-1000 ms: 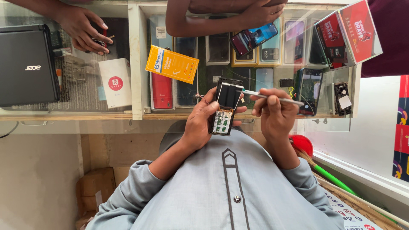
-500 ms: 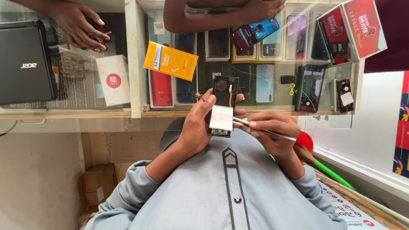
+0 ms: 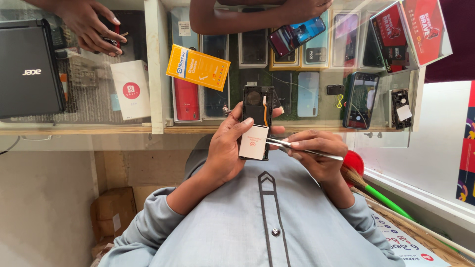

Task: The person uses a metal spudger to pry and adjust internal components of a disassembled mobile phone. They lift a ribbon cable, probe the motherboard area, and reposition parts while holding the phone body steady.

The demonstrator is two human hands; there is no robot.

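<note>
My left hand (image 3: 225,148) grips a black phone (image 3: 256,106) with its back cover off, held upright above my chest. A white rectangular part (image 3: 254,142) covers the phone's lower half, and my thumb rests on its left edge. My right hand (image 3: 316,151) pinches metal tweezers (image 3: 284,145). Their tips touch the right edge of the white part. A small orange strip shows inside the phone's open upper half.
A glass display counter (image 3: 157,74) ahead holds several phones and boxes, with a yellow packet (image 3: 198,66) and a white box (image 3: 131,89) on top. A black laptop (image 3: 29,69) sits far left. Other people's hands (image 3: 94,27) and an arm with a phone (image 3: 297,34) rest on the counter. A green-handled brush (image 3: 376,195) lies at right.
My right hand dropped from over the phone's top to its right side, bringing the tweezers tips to the white part. My left hand turned the phone more upright.
</note>
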